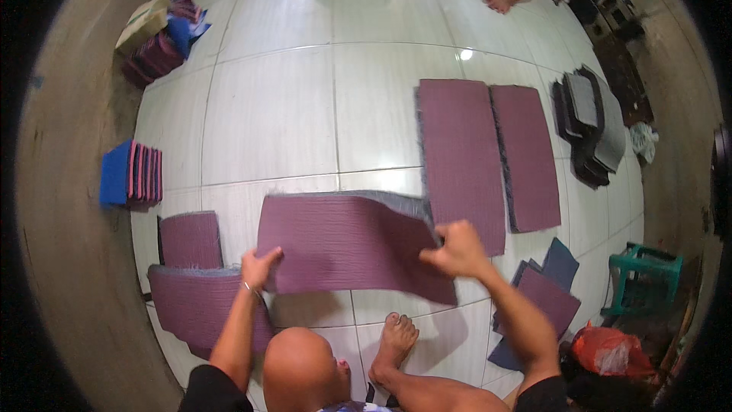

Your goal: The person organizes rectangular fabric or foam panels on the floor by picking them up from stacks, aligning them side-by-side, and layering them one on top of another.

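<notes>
Head view: A maroon sheet is held above a pale tiled floor, its near right corner bent downward. Its left edge is pinched by the left hand, thumb laid on top; its right edge is grasped by the right hand, the fingertips beneath hidden. At left, maroon pieces are spread near the left hand, and a blue-and-red stack is set near the wall. At right, two long strips are laid side by side, grey pads piled beyond. Overlapping squares, a green stool and a red bag are seen lower right.
</notes>
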The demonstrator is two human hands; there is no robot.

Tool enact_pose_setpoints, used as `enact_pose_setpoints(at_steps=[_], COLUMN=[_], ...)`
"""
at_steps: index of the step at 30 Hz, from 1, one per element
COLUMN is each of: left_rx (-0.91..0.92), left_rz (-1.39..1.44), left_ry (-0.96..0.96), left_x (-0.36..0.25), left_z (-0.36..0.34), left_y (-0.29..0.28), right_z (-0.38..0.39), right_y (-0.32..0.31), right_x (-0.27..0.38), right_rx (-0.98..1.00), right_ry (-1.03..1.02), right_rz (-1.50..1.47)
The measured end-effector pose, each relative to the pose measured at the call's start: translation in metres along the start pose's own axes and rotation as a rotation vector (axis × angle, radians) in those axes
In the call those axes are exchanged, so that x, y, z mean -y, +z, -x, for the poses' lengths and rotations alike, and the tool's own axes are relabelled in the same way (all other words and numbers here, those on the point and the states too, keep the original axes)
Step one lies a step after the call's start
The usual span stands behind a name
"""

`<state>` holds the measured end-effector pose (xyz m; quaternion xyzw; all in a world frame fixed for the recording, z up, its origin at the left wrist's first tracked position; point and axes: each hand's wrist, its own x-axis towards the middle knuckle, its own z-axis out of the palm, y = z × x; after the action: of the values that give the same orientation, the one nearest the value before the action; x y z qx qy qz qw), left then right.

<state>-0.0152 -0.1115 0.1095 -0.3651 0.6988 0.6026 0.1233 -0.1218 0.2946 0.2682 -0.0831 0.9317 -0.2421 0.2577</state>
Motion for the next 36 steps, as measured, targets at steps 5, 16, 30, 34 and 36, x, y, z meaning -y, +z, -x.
enact_pose_setpoints(at_steps=[5,16,30,34,36], left_rx=[0.087,0.346,0.486,0.521,0.493], left_rz=[0.443,1.049,0.985,0.885,0.864], left_ry=[-0.384,-0.722,-0.692,-0.712,-0.701], left_x=[0.027,0.071,0.06,0.063,0.072], left_z=[0.091,0.104,0.104,0.097,0.093], left_y=[0.049,0.159,0.12,0.112,0.106], right_z=[-0.132,-0.266,0.053,0.042,0.039], right_y=[-0.073,0.025,0.222,0.237,0.227], right_x=[0.041,0.059,-0.029,-0.018,-0.014], right_rx=[0.319,-0.271,-0.005,-0.073,-0.046], right_ry=[-0.182,-0.374,0.588,0.587,0.588], right_rz=[0.312,0.44,-0.96,-1.374,-1.445])
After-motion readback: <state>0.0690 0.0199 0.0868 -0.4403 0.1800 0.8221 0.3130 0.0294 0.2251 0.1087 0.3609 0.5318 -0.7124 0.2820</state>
